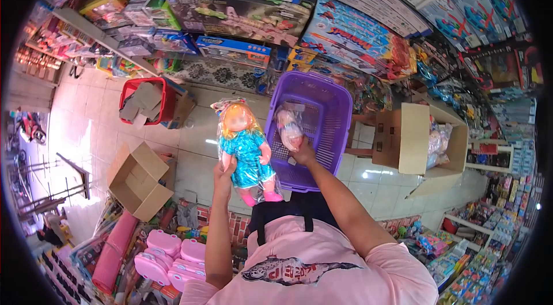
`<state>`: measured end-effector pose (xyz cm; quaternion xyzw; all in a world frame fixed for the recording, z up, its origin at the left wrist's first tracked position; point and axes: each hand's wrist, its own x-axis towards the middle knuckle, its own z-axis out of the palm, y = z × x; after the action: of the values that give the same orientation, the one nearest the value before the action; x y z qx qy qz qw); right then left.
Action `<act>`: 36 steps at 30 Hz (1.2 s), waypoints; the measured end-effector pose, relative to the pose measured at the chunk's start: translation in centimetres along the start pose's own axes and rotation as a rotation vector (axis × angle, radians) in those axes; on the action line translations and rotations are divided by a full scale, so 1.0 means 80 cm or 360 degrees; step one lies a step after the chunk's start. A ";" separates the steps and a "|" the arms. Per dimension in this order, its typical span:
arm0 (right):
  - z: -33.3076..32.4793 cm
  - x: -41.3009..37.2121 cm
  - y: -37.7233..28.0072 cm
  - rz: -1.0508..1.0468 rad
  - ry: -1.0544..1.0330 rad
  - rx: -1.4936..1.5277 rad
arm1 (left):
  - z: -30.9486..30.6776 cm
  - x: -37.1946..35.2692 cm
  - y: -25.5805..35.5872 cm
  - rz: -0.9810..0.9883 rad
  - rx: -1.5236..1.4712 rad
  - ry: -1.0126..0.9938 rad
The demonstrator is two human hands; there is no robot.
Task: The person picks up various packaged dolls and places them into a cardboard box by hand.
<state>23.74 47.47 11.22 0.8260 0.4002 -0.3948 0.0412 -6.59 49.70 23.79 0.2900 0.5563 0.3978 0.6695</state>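
My left hand (224, 175) is closed on the side of a doll (244, 149) wrapped in clear plastic. The doll has yellow hair, a shiny turquoise outfit and pink shoes, and is held upright to the left of a purple plastic basket (339, 110). Inside the basket, my right hand (303, 153) grips the lower end of a smaller plastic-wrapped toy (288, 125), which looks like a doll in pale and pink colours. The fingers of my right hand are partly hidden by the hand itself.
A red bin (167, 103) with cardboard pieces stands at the left, above an open carton (138, 181). To the right, another carton (397, 138) holds plastic-wrapped items. Stacked toy boxes (357, 34) line the far side, and pink cases (164, 241) lie lower left.
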 end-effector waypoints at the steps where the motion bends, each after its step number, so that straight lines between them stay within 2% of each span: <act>1: 0.010 0.011 0.010 -0.0129 -0.0026 0.0360 | -0.003 0.004 0.003 -0.0025 -0.0027 -0.0031; 2: 0.014 0.020 0.020 -0.0266 -0.0037 0.0717 | -0.003 0.009 0.006 -0.0046 -0.0057 -0.0065; 3: -0.002 0.008 0.015 -0.0241 -0.0005 0.0725 | 0.000 0.013 0.010 -0.0054 -0.0058 -0.0105; 5: -0.033 -0.024 0.002 -0.0094 -0.0080 0.1227 | 0.006 0.020 0.020 -0.0026 -0.0103 -0.0075; 7: -0.062 -0.053 0.003 0.0012 -0.0135 0.1409 | 0.015 0.025 0.025 -0.0010 -0.0096 -0.0142; 9: -0.085 -0.080 0.011 -0.0069 -0.0260 0.1838 | 0.028 0.030 0.027 0.0073 -0.0176 -0.0169; 12: -0.101 -0.122 0.039 -0.0217 -0.0180 0.2094 | 0.059 0.020 0.037 0.0105 -0.0164 -0.0235; 15: -0.119 -0.165 0.081 -0.0398 -0.0186 0.2171 | 0.089 0.005 0.036 0.0102 -0.0155 -0.0315; 18: -0.131 -0.211 0.130 -0.0503 -0.0021 0.2271 | 0.133 -0.022 0.028 0.0076 -0.0152 -0.0445; 26: -0.170 -0.326 0.324 -0.0781 0.0124 0.2440 | 0.276 -0.114 -0.043 0.0163 -0.0140 -0.0713; 28: -0.180 -0.354 0.372 -0.0869 0.0253 0.2406 | 0.313 -0.141 -0.053 0.0186 -0.0192 -0.0834; 32: -0.178 -0.396 0.466 -0.0871 0.0415 0.2492 | 0.381 -0.179 -0.064 0.0249 -0.0061 -0.0979; 34: -0.168 -0.404 0.509 -0.0711 0.0521 0.2701 | 0.410 -0.196 -0.070 0.0272 -0.0011 -0.1016; 36: -0.169 -0.410 0.550 -0.0690 0.0456 0.2796 | 0.438 -0.213 -0.069 0.0299 0.0034 -0.1047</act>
<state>50.61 2.30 32.03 0.5082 0.1037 -0.4500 -0.7269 27.64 34.22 35.42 0.4597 0.2856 0.3368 0.7705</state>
